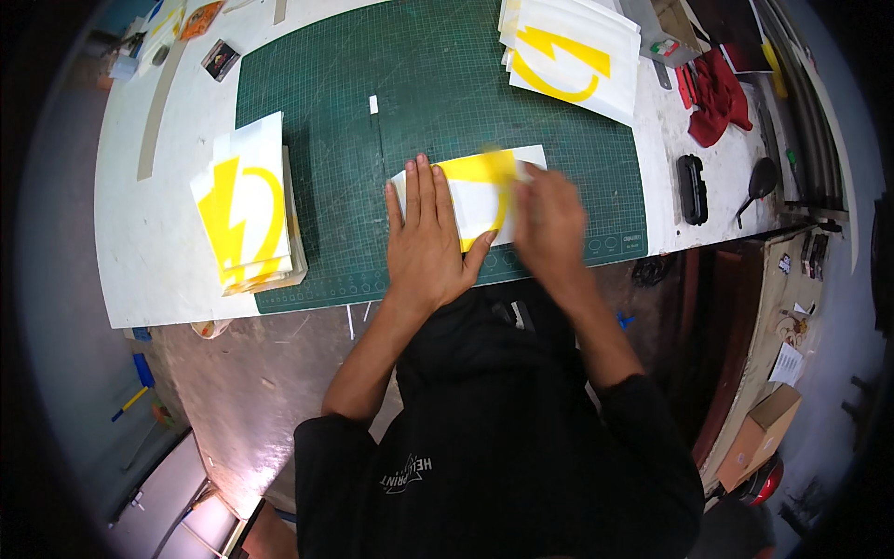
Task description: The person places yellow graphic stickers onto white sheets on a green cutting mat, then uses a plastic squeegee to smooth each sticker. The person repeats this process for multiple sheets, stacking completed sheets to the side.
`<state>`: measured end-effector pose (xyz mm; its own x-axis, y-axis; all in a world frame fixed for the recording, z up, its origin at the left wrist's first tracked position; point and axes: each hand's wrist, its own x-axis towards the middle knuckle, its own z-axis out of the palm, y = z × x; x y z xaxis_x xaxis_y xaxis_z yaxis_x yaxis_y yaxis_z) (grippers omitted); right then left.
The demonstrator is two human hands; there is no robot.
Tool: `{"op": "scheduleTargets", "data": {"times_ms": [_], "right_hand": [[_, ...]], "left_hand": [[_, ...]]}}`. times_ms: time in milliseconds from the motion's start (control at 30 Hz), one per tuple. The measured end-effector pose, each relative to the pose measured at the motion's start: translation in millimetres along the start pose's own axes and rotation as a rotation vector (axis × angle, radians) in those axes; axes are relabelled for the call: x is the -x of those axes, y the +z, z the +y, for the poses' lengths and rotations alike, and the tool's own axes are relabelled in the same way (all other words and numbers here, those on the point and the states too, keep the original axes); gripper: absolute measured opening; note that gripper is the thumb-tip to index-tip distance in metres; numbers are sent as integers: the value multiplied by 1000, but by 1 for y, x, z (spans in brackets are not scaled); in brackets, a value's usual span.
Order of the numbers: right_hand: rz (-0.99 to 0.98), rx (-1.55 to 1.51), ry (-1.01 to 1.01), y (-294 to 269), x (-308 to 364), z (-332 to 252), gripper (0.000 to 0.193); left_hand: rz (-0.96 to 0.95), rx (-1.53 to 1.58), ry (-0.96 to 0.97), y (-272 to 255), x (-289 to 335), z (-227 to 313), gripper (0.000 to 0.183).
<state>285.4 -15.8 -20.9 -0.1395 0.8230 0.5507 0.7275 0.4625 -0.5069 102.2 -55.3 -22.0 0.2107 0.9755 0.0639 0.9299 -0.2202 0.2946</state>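
A white sheet with a yellow printed or cut-out shape lies on the green cutting mat in front of me. My left hand is spread flat on its left part, fingers pointing away and thumb out to the right. Over its right part is my right hand, smeared by motion, its fingers curled in. A blurred yellow patch shows just left of those fingers; whether it is a held tool or part of the sheet is unclear. A small white strip rests farther up the mat.
Stacks of similar white sheets with yellow shapes sit at the left and far right. Right of the mat lie a red cloth, a black case and a black spoon-shaped thing. A grey-beige strip lies on the left.
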Motion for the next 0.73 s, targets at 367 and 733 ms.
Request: {"op": "scheduleTargets", "data": {"times_ms": [367, 733], "right_hand": [[-77, 320, 97, -23, -15, 66, 19], [-84, -251, 346, -72, 9, 44, 19]], "left_hand": [[15, -50, 5, 7, 1, -3, 107], [7, 82, -81, -27, -7, 13, 100]]}}
